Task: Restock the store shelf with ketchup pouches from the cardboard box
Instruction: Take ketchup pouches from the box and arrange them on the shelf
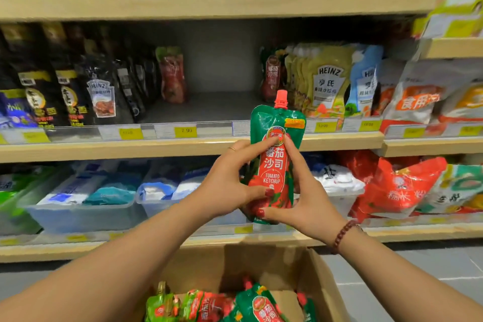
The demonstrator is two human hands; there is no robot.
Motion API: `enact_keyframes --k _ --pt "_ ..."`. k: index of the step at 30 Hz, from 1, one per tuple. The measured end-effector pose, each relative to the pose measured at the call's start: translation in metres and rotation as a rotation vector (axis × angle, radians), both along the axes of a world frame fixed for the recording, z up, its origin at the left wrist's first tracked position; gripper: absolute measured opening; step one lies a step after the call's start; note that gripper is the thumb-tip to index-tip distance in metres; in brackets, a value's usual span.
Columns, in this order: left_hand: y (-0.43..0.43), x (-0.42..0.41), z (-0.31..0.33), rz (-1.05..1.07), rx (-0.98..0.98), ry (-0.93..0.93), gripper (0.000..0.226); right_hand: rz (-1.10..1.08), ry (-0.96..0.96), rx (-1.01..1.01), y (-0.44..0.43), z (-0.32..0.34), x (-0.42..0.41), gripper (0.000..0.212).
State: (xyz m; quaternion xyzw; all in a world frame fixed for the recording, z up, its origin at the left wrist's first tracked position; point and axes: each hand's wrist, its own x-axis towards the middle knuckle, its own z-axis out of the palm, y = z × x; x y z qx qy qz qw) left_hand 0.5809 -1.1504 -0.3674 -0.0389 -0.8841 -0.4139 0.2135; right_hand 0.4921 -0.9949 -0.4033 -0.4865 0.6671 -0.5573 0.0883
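I am holding a ketchup pouch point(274, 162) upright between my hands. My left hand point(224, 185) is gripping its left edge and my right hand point(311, 204) its right edge. The shelf point(183, 146) is lying just beyond my fingers, and the cardboard box point(321, 277) is sitting below my wrists.

Two hands point(230, 185) point(311, 206), one held pouch point(274, 172), two shelved pouches point(172, 76) point(271, 78), one cardboard box point(235, 264).
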Motion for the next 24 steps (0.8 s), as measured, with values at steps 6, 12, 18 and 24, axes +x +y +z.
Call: enact_keyframes --k 6,12,18,24 --pt "-0.021 -0.034 0.019 -0.138 0.156 0.079 0.063 -0.138 0.028 -0.090 -0.008 0.007 -0.027 0.115" --pt "-0.090 -0.086 0.033 0.347 -0.459 0.082 0.046 -0.225 0.066 -0.119 -0.025 0.036 -0.066 0.117" --pt "-0.116 -0.115 0.015 0.541 -0.607 -0.099 0.031 -0.326 0.108 -0.154 -0.062 0.067 -0.099 0.119" --pt "-0.120 -0.120 0.004 0.554 -0.705 0.019 0.034 -0.335 0.122 -0.165 -0.087 0.087 -0.123 0.120"
